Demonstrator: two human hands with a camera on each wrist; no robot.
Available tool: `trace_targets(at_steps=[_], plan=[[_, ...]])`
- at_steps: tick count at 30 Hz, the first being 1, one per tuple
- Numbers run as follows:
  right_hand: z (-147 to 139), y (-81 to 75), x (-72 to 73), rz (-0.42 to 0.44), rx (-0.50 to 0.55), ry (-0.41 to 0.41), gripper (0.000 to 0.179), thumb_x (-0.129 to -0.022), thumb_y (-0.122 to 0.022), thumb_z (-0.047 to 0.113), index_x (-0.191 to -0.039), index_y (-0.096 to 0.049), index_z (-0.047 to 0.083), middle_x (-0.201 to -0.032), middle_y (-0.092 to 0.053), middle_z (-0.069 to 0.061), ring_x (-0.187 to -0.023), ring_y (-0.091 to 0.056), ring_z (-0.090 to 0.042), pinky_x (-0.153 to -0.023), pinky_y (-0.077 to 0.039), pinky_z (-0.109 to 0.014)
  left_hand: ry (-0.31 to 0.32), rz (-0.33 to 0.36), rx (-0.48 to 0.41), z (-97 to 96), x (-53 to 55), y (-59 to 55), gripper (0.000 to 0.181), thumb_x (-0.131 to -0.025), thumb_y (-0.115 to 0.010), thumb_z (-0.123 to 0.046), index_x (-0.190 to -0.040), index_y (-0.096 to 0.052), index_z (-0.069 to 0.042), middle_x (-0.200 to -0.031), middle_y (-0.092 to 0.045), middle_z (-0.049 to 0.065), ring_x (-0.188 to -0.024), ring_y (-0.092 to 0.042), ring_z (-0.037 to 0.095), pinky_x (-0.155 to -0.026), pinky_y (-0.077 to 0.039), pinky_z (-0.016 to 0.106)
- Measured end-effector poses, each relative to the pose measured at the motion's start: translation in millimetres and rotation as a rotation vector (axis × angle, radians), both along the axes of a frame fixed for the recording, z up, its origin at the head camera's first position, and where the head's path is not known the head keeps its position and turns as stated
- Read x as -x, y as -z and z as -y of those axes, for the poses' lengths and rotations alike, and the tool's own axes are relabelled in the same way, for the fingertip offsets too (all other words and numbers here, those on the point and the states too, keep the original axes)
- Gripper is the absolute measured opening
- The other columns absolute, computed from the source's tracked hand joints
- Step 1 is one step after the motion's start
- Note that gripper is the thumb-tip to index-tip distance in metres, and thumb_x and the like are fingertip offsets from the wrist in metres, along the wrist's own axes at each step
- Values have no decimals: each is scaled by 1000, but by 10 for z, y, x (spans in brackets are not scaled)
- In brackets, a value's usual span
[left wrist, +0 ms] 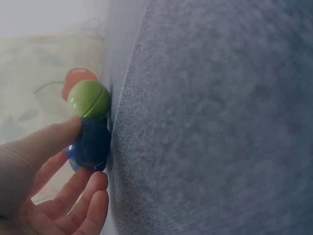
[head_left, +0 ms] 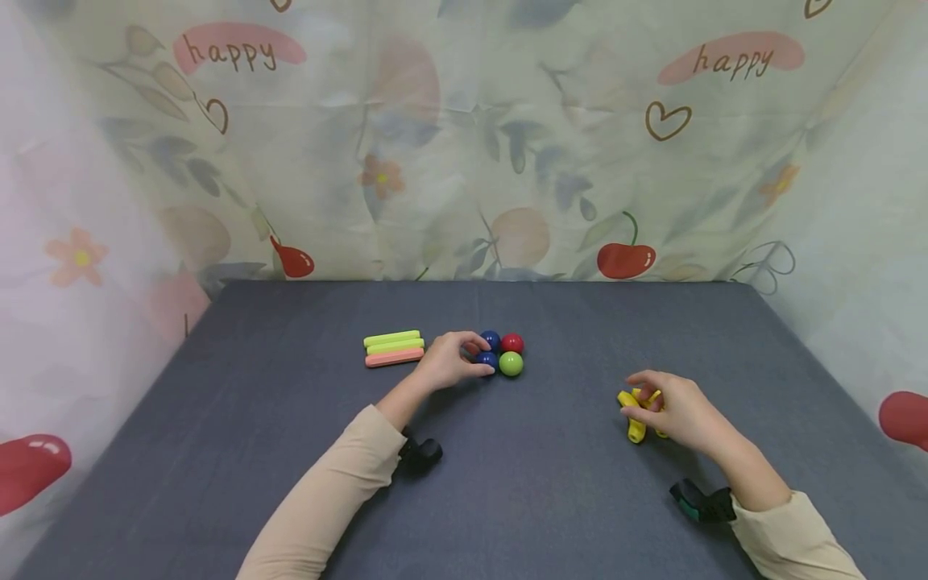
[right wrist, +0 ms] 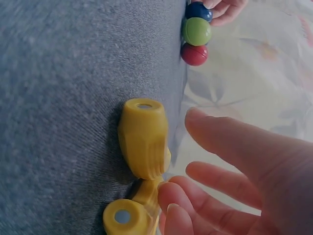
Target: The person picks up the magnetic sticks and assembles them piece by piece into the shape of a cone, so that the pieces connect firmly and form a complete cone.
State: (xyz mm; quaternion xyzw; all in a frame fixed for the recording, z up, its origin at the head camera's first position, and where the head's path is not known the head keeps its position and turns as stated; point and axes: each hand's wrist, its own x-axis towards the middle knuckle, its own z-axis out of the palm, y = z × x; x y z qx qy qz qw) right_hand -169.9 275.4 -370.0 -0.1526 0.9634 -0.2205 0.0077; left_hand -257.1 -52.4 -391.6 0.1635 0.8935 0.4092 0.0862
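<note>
Four-in-a-cluster wording aside, several glossy balls sit together mid-table: a near blue ball (head_left: 486, 360), a far blue ball (head_left: 490, 339), a red ball (head_left: 512, 344) and a green ball (head_left: 511, 364). My left hand (head_left: 445, 362) holds the near blue ball between thumb and fingers; in the left wrist view the thumb is at the top of that blue ball (left wrist: 93, 142), beside the green one. On the right, my right hand (head_left: 681, 411) hovers over yellow magnetic rods (head_left: 636, 432), its thumb and fingers spread apart. Grey discs show on the ends of a yellow rod (right wrist: 142, 137).
Left of the balls, two yellow-green sticks (head_left: 391, 338) and a salmon-coloured stick (head_left: 395, 359) lie side by side. A printed curtain (head_left: 464, 161) hangs behind the dark table (head_left: 522, 483). Black straps with cameras (head_left: 420, 453) are worn on both wrists.
</note>
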Motion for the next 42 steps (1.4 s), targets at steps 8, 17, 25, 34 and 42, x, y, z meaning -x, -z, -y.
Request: trace_targets(at_steps=[8, 17, 25, 34, 42], plan=[[21, 32, 3, -24, -6, 1, 40, -77, -75, 22, -106, -62, -2, -84, -63, -8, -67, -51, -9, -58, -42, -22, -8, 10, 48, -12, -20, -31, 27, -80, -74, -21, -103, -64, -12, -108, -66, 11, -81, -65, 16, -72, -53, 29], [111, 39, -18, -37, -71, 31, 35, -74, -77, 20, -99, -63, 0, -81, -62, -8, -70, -53, -14, -61, -44, -29, 7, 67, -76, 147, -50, -62, 30, -83, -70, -18, -110, -62, -9, -109, -64, 14, -85, -65, 18, -74, -53, 28], [185, 43, -39, -35, -84, 65, 30, -73, -78, 17, -95, -64, 3, -78, -62, -5, -66, -54, -12, -58, -44, -28, 38, 98, -155, 308, -94, -97, 36, -85, -68, -18, -118, -59, -7, -113, -61, 16, -90, -65, 20, -75, -53, 27], [344, 17, 23, 40, -36, 45, 21, -77, -72, 10, -96, -65, 3, -81, -63, -5, -68, -54, -11, -57, -44, -25, 116, 154, -152, 424, -240, -111, 39, -87, -66, -22, -123, -58, -10, -121, -58, 13, -96, -63, 18, -80, -52, 29], [645, -66, 124, 2, 75, -80, 18, -77, -72, 10, -94, -66, 4, -81, -64, -3, -69, -53, -9, -59, -45, -20, 128, 214, -207, 464, -347, -87, 39, -86, -67, -24, -121, -56, -10, -121, -56, 12, -93, -64, 15, -85, -52, 30]])
